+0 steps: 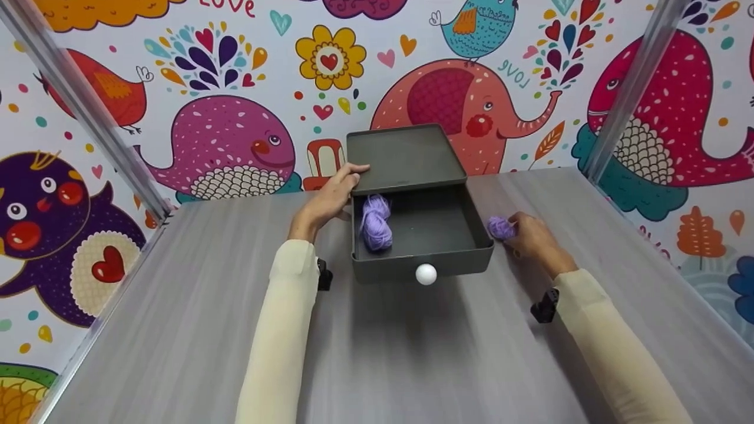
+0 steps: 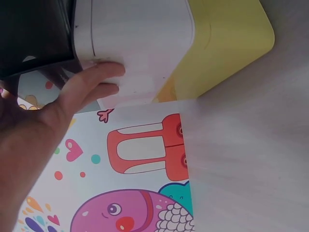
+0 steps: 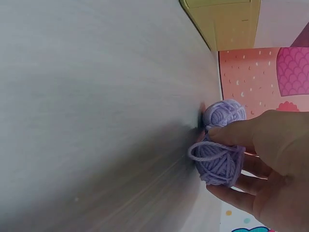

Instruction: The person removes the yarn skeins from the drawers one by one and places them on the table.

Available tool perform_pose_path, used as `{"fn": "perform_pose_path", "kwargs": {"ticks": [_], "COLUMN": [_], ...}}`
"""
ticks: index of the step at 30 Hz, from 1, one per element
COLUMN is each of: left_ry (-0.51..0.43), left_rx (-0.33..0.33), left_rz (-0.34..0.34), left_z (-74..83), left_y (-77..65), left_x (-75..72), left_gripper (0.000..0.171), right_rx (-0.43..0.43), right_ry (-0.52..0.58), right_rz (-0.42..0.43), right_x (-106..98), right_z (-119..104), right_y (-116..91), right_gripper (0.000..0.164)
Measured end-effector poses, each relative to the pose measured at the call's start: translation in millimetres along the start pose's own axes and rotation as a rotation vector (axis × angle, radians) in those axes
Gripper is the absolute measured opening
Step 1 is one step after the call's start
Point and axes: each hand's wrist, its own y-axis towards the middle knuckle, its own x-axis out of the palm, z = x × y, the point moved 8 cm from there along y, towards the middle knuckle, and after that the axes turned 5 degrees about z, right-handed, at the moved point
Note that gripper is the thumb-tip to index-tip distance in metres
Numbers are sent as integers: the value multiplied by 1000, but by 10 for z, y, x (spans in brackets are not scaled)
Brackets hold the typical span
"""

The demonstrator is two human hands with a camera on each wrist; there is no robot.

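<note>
A drawer unit (image 1: 406,156) has a dark grey tray-like top, its top drawer (image 1: 423,264) pulled out by a white knob (image 1: 426,274). Inside that drawer, along the left wall, lies a lilac yarn skein (image 1: 377,224). My left hand (image 1: 333,197) grips the unit's left side near the top; in the left wrist view two digits (image 2: 108,72) rest against its white section (image 2: 135,43). Right of the drawer, my right hand (image 1: 535,238) holds a second lilac skein (image 3: 219,164) between thumb and fingers, with one loose loop showing. Whether this skein touches the table is unclear.
Below the white section the unit has a yellow one (image 2: 227,43). It stands on a grey wood-grain table (image 1: 194,306) against a wall printed with cartoon animals (image 1: 235,141). Metal posts (image 1: 630,88) rise at the table's back corners.
</note>
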Motion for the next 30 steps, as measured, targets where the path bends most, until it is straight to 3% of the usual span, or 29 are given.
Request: {"fn": "perform_pose_path", "kwargs": {"ticks": [15,20,30], "left_ry": [24,5,13], "left_rx": [7,10,16], "left_rz": [3,-3,-4], "left_z": [7,19,12], "left_y": [-2,-3,-3], "left_x": [-1,13,-1], "left_gripper": [43,43,43], "right_rx": [-4,-20,-13], "right_ry": [35,-2,14], "right_rz": [-11,6,-46], "right_x": [18,41,97], "right_z": [-57,-105,-116], "right_y": [-32,-25,-42], "right_gripper": [51,49,52]}}
